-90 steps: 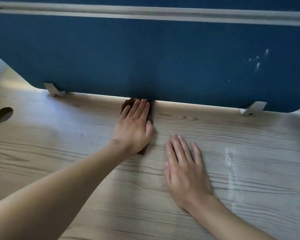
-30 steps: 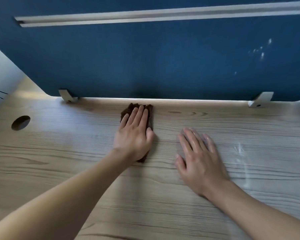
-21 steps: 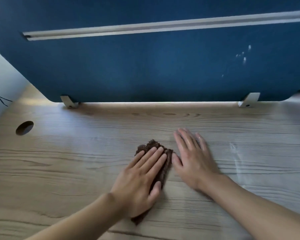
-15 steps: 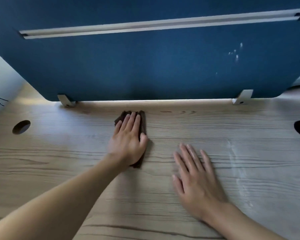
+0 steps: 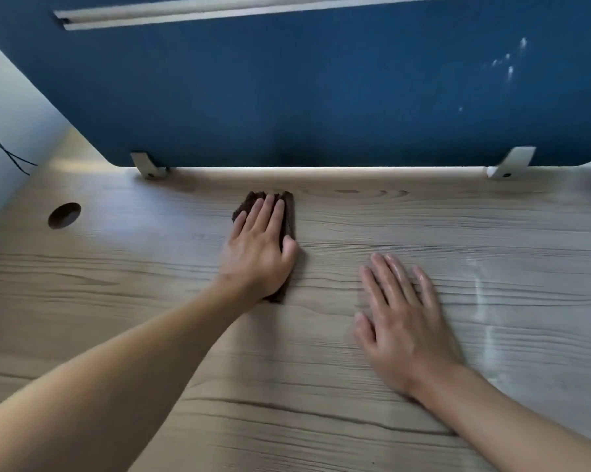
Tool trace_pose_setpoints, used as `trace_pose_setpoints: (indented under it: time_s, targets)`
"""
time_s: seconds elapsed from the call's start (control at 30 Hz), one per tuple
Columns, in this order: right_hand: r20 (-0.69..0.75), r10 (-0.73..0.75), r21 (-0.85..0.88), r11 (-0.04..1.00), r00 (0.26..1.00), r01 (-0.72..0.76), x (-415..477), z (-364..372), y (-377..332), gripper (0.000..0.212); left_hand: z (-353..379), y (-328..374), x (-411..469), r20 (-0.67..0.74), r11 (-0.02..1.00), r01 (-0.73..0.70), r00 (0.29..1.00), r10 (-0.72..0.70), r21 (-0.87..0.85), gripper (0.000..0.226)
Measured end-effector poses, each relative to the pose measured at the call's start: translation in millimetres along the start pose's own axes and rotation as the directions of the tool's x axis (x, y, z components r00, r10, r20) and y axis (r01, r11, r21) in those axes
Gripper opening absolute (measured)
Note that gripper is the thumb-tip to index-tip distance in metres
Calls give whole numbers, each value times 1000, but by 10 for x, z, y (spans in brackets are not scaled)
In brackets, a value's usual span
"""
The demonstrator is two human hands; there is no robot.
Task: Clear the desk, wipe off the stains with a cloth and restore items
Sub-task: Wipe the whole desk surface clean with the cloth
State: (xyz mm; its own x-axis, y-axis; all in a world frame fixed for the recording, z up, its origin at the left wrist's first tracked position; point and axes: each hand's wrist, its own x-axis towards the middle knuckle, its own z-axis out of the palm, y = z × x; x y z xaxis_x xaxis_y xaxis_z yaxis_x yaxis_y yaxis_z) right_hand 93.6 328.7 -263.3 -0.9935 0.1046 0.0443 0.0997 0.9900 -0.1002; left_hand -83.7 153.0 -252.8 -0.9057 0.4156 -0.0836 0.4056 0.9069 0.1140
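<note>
My left hand (image 5: 258, 253) lay flat, fingers straight and close together, pressing a dark brown cloth (image 5: 289, 212) onto the pale wood-grain surface (image 5: 151, 284). The cloth sat toward the back of the surface, near the middle, its far edge close to the foot of a blue partition panel (image 5: 321, 97) but not touching it; only its fringe showed past my fingertips, along my thumb and under the heel of my palm. My right hand (image 5: 403, 328) rested palm down on the bare wood, nearer to me and off to the right, fingers spread and straight, holding nothing and apart from the cloth. Just right of that hand a whitish streak (image 5: 484, 301) ran across the grain. The panel stood upright along the back edge on two light brackets, one at the left (image 5: 149, 166) and one at the right (image 5: 510, 163), with a pale rail (image 5: 219, 11) near its top and a few white specks (image 5: 508, 63) on its upper right. A round cable hole (image 5: 64, 215) opened in the surface at the far left, and a thin black cable (image 5: 4, 151) hung against the wall beyond it.
</note>
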Motion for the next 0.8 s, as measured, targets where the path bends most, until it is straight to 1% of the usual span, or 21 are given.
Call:
trace_pose_setpoints:
  time_s: [0.03, 0.07, 0.1, 0.13, 0.2, 0.23, 0.3, 0.33, 0.37, 0.4, 0.43, 0.47, 0.5, 0.53, 0.57, 0.63, 0.67, 0.73, 0.77, 0.8]
  targets:
    - [2, 1, -5, 1000, 1000, -1, 5, 2, 9, 69, 12, 51, -40, -9, 1000, 11, 1000, -11, -5, 73]
    - [4, -1, -6, 1000, 1000, 1, 1, 3, 7, 69, 24, 103, -166, -13, 1000, -21, 1000, 21, -6, 72]
    - [3, -2, -4, 1000, 1000, 2, 5, -5, -2, 70, 29, 140, -363, -15, 996, -91, 996, 91, 7, 71]
    - [-1, 0, -4, 1000, 1000, 0, 12, -12, 3, 70, 46, 177, -593, -26, 982, -189, 982, 190, 30, 71]
    - [-4, 0, -11, 1000, 1000, 0, 14, -12, -6, 70, 94, 241, -1109, -19, 922, -384, 923, 385, 54, 70]
    - [0, -2, -15, 1000, 1000, 2, 11, -10, -6, 70, 119, 243, -1288, 2, 890, -453, 891, 454, 52, 70]
    - [-3, -3, -22, 1000, 1000, 3, 12, -6, -1, 70, 135, 162, -1313, 38, 848, -530, 848, 529, 27, 72]
    - [-4, -4, -23, 1000, 1000, 4, 8, 5, -6, 70, 131, 119, -1214, 35, 858, -513, 858, 512, 28, 73]
    - [-5, -4, -29, 1000, 1000, 4, 19, 19, -7, 70, 121, 98, -1061, 16, 890, -455, 891, 454, 34, 73]
    - [-12, 3, -36, 999, 1000, -3, -4, 27, -9, 69, 104, 90, -890, -21, 935, -354, 935, 355, 31, 73]
    - [-17, 12, -33, 999, 1000, -13, 24, 19, -8, 68, 60, 77, -676, -28, 978, -210, 977, 210, 12, 73]
    - [-29, 13, -25, 1000, 999, -14, 30, 2, -11, 67, 35, 90, -534, -25, 997, -77, 997, 77, -13, 73]
    - [-52, -3, -25, 1000, 999, 2, 13, -26, -30, 64, 31, 132, -485, -17, 1000, 8, 1000, -8, -26, 72]
    - [-80, -37, -29, 999, 996, 35, -36, -57, -65, 59, 49, 186, -549, -18, 999, 36, 999, -36, -25, 71]
    - [-110, -73, -24, 997, 991, 71, -111, -85, -116, 55, 74, 230, -702, -26, 1000, 14, 1000, -14, -15, 71]
    - [-122, -93, 35, 995, 988, 98, -369, -103, -253, 56, 135, 277, -1216, -55, 991, -135, 989, 136, 17, 70]
    - [-94, -101, 57, 993, 991, 106, -516, -96, -328, 59, 165, 289, -1515, -54, 976, -218, 974, 219, 31, 70]
    - [-12, -148, 36, 988, 989, 148, -754, -61, -416, 63, 208, 294, -2012, -14, 934, -355, 934, 356, 39, 69]
    - [19, -165, 15, 986, 986, 165, -812, -43, -422, 64, 217, 266, -2118, -3, 915, -403, 915, 403, 35, 70]
    - [31, -168, 3, 986, 985, 168, -811, -28, -416, 64, 203, 230, -2116, 8, 907, -421, 907, 421, 17, 71]
